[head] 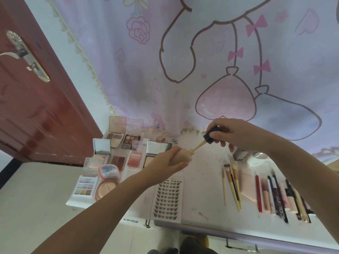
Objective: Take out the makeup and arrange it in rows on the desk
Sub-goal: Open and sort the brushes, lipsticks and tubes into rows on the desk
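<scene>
Soft, even daylight fills the scene, bright and slightly washed out, with pale colours and low contrast. The worktop [201,180] carries only faint, diffuse shadows. Glossy patches of glare sit on the red door [36,116] and its metal handle [27,55]. Wide-angle distortion bends the door and the curtain [183,52] outward toward the edges. Detail is mildly soft throughout, and the small makeup labels are unreadable.
</scene>
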A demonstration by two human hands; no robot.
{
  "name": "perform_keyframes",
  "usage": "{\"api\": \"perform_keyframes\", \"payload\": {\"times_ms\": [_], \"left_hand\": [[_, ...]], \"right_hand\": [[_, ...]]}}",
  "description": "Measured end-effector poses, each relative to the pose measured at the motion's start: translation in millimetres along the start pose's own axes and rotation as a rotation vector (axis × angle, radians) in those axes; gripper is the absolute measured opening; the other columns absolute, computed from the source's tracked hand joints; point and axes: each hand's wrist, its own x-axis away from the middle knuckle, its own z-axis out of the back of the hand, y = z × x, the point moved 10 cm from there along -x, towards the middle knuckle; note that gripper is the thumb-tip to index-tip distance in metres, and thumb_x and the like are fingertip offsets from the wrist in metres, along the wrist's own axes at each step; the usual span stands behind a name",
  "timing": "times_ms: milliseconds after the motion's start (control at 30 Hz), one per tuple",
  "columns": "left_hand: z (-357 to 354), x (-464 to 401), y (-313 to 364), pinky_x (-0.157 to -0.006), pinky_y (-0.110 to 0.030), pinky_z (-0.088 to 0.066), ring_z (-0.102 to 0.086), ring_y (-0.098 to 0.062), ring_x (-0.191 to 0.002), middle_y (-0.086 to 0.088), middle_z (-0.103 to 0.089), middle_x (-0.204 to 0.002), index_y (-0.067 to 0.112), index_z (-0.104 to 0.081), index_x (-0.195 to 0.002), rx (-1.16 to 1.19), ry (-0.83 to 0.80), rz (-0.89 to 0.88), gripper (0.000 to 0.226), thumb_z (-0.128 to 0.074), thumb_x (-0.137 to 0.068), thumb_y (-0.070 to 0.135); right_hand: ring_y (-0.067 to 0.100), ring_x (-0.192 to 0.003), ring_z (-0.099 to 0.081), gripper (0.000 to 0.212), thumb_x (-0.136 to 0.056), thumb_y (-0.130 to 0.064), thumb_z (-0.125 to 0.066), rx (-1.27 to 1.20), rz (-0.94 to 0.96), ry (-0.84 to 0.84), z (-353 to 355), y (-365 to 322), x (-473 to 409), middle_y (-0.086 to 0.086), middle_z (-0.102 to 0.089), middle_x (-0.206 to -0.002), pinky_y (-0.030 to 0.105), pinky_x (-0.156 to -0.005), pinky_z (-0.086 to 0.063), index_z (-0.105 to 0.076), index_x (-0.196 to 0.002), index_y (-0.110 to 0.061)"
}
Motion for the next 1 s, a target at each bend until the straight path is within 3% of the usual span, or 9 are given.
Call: {"api": "perform_keyframes", "payload": {"times_ms": [233,433,667,833,1000], "left_hand": [[3,-5,-4,-0.075,-0.033,-0.056,-0.064,-0.021,-0.087,0.004,-0.057,-0.099,0.022,-0.045,-0.127,-0.015,0.022,-0.026,0.041,-0.057,-0.091,0.038],[7,-11,-11,-0.072,-0.023,-0.051,-0.060,-0.011,-0.082,0.008,-0.058,-0.098,0.024,-0.046,-0.124,0.007,0.061,-0.035,0.038,-0.058,-0.091,0.038],[4,-17,-10,-0.074,-0.028,-0.055,-0.061,-0.010,-0.080,0.010,-0.058,-0.097,0.036,-0.044,-0.112,0.050,0.049,-0.071,0.028,-0.060,-0.089,0.038],[1,-18,-6,-0.071,-0.030,-0.057,-0.062,-0.014,-0.081,0.009,-0.058,-0.096,0.028,-0.047,-0.118,0.043,0.039,-0.083,0.033,-0.060,-0.089,0.037],[1,-19,-8,-0.074,-0.032,-0.057,-0.062,-0.014,-0.082,0.015,-0.055,-0.093,0.033,-0.045,-0.114,0.056,0.039,-0.073,0.029,-0.060,-0.090,0.037]], "right_hand": [[0.009,-0.066,-0.057,0.011,-0.094,-0.021,-0.052,-0.014,0.004,-0.001,4,2,-3,-0.001,-0.063,-0.081,0.013,-0.050,-0.047,-0.060,-0.102,-0.020],[-0.001,-0.057,-0.056,0.010,-0.094,-0.020,-0.052,-0.093,-0.011,0.017,14,11,-4,-0.001,-0.064,-0.079,0.014,-0.050,-0.047,-0.061,-0.099,-0.020],[-0.001,-0.058,-0.056,0.009,-0.094,-0.020,-0.053,-0.103,-0.017,0.014,10,19,-9,-0.001,-0.064,-0.079,0.015,-0.051,-0.048,-0.061,-0.098,-0.021],[0.007,-0.064,-0.057,0.008,-0.094,-0.020,-0.053,-0.077,-0.002,-0.005,3,16,-15,0.000,-0.064,-0.081,0.014,-0.050,-0.048,-0.060,-0.097,-0.023],[0.002,-0.060,-0.058,0.008,-0.094,-0.021,-0.053,-0.063,-0.008,0.028,8,17,-16,-0.004,-0.064,-0.079,0.014,-0.049,-0.047,-0.060,-0.097,-0.024]]}}
